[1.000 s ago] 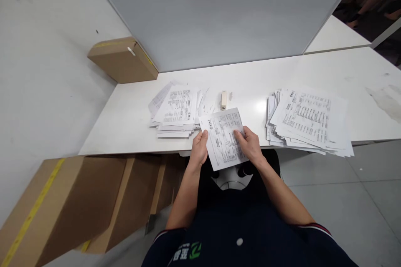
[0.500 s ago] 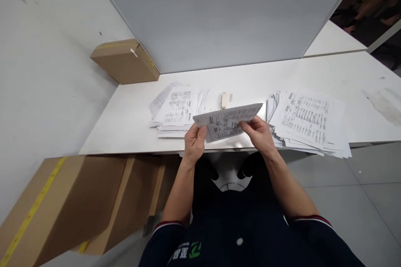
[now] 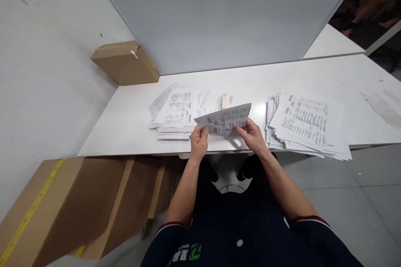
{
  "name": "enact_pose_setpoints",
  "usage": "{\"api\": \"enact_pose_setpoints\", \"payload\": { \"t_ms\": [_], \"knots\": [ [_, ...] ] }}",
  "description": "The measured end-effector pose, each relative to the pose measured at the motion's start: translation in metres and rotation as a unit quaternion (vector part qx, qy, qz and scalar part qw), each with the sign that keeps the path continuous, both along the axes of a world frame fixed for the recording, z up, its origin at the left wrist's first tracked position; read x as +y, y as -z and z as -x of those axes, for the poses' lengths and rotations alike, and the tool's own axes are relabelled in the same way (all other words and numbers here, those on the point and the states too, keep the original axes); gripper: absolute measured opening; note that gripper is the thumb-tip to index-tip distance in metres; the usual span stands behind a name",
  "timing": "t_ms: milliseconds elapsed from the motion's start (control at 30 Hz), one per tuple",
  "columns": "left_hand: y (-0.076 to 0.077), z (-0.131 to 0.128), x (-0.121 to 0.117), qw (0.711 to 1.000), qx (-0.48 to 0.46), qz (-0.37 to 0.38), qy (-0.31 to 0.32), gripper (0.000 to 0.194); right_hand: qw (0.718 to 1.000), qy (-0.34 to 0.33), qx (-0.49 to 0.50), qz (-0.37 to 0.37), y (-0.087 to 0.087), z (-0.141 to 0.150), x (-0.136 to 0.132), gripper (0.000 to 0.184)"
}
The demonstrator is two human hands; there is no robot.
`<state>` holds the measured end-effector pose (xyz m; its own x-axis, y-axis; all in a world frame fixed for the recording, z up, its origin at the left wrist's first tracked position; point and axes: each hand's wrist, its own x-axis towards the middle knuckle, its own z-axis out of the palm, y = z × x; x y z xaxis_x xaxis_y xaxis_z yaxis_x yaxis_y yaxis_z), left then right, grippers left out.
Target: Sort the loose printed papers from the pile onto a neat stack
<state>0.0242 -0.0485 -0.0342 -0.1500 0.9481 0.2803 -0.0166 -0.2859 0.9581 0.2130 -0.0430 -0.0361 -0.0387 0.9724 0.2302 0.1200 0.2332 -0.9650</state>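
Note:
Both my hands hold a small set of printed sheets [image 3: 226,120] upright on its long edge over the front of the white desk [image 3: 125,121]. My left hand [image 3: 199,142] grips the set's left end, thumb on the front. At the right side my right hand [image 3: 252,135] is closed on the lower edge. A messy pile of printed papers [image 3: 175,110] lies left of the hands, and a wider spread pile [image 3: 308,123] lies to the right. A small cream stapler [image 3: 224,101] sits on the desk just behind the held sheets.
A grey partition panel [image 3: 219,16] stands along the desk's back edge. A cardboard box [image 3: 125,62] rests at the desk's far left corner against the wall. Large cardboard boxes [image 3: 62,204] stand on the floor under the desk's left side. A chair base [image 3: 230,183] shows below.
The sheets lay flat facing me a second ago; my hands have tipped them up onto their long edge and carried them slightly forward over the desk.

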Motion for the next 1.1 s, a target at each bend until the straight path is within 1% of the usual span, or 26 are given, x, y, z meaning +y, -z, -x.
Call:
{"api": "enact_pose_setpoints", "payload": {
  "t_ms": [67, 100, 167, 233, 300, 367, 400, 467, 500, 567, 667, 767, 900, 1000, 1067, 1100],
  "knots": [
    [0.005, 0.001, 0.001, 1.0, -0.002, -0.007, 0.0, 0.03, 0.998, 0.004, -0.051, -0.026, -0.007, -0.005, 0.0, 0.021],
    [0.006, 0.003, 0.001, 1.0, -0.003, -0.011, 0.0, 0.03, 0.995, 0.009, -0.085, -0.049, -0.014, -0.009, -0.001, 0.02],
    [0.008, 0.007, 0.0, 1.0, -0.005, -0.023, -0.006, 0.033, 0.978, 0.014, -0.177, -0.108, -0.035, -0.019, -0.003, 0.016],
    [0.006, 0.011, -0.002, 0.999, 0.007, -0.04, -0.014, 0.046, 0.941, 0.002, -0.297, -0.161, -0.062, -0.026, -0.008, 0.016],
    [0.005, 0.015, -0.005, 0.997, 0.051, -0.054, -0.021, 0.058, 0.89, -0.015, -0.418, -0.184, -0.087, -0.03, -0.012, 0.019],
    [0.006, 0.016, -0.008, 0.991, 0.117, -0.053, -0.023, 0.056, 0.833, -0.029, -0.522, -0.181, -0.103, -0.027, -0.015, 0.024],
    [0.007, 0.016, -0.009, 0.988, 0.147, -0.049, -0.02, 0.053, 0.806, -0.035, -0.564, -0.177, -0.108, -0.024, -0.015, 0.026],
    [0.012, 0.015, -0.01, 0.981, 0.191, -0.035, -0.002, 0.046, 0.761, -0.051, -0.625, -0.167, -0.109, -0.016, -0.014, 0.029],
    [0.015, 0.014, -0.01, 0.979, 0.203, -0.027, 0.01, 0.044, 0.744, -0.06, -0.645, -0.163, -0.107, -0.012, -0.012, 0.03],
    [0.022, 0.013, -0.009, 0.976, 0.216, -0.004, 0.038, 0.038, 0.723, -0.075, -0.669, -0.153, -0.1, -0.006, -0.009, 0.028],
    [0.031, 0.013, -0.006, 0.972, 0.217, 0.031, 0.082, 0.031, 0.71, -0.088, -0.684, -0.141, -0.093, -0.002, -0.006, 0.027],
    [0.036, 0.013, -0.003, 0.967, 0.232, 0.036, 0.1, 0.027, 0.706, -0.089, -0.689, -0.142, -0.094, -0.002, -0.007, 0.027],
    [0.039, 0.013, -0.001, 0.966, 0.247, 0.023, 0.078, 0.026, 0.706, -0.091, -0.689, -0.137, -0.096, -0.001, -0.006, 0.026],
    [0.038, 0.013, -0.001, 0.969, 0.237, 0.033, 0.064, 0.026, 0.712, -0.108, -0.684, -0.118, -0.097, -0.001, -0.006, 0.023],
    [0.034, 0.014, -0.002, 0.977, 0.204, 0.037, 0.039, 0.024, 0.726, -0.113, -0.669, -0.111, -0.1, -0.004, -0.008, 0.021],
    [0.032, 0.014, -0.002, 0.984, 0.172, 0.037, 0.02, 0.023, 0.741, -0.112, -0.654, -0.105, -0.102, -0.007, -0.009, 0.019]
  ]
}}
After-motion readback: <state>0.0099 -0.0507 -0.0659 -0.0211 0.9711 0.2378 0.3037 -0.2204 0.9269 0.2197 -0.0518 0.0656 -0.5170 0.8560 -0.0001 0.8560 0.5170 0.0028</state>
